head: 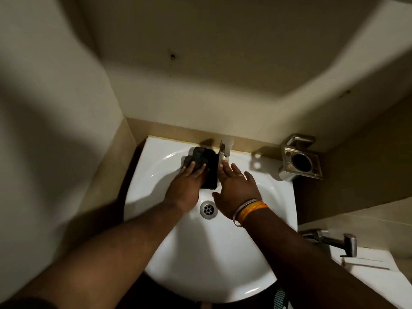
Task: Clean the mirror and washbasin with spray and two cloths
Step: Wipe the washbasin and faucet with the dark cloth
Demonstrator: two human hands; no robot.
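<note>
now our left hand [185,186] presses the dark cloth [204,162] flat on the basin [156,157]; our right hand [236,188] hovers open near the tap [225,150].

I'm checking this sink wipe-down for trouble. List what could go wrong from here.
1. The left hand presses the dark cloth flat against the basin wall with straight fingers, not gripping it, so it may slide down toward the open drain.
2. The right hand reaches open toward the tap; if water comes on, it could splash the cloth and the metal holder beside the basin.
</note>
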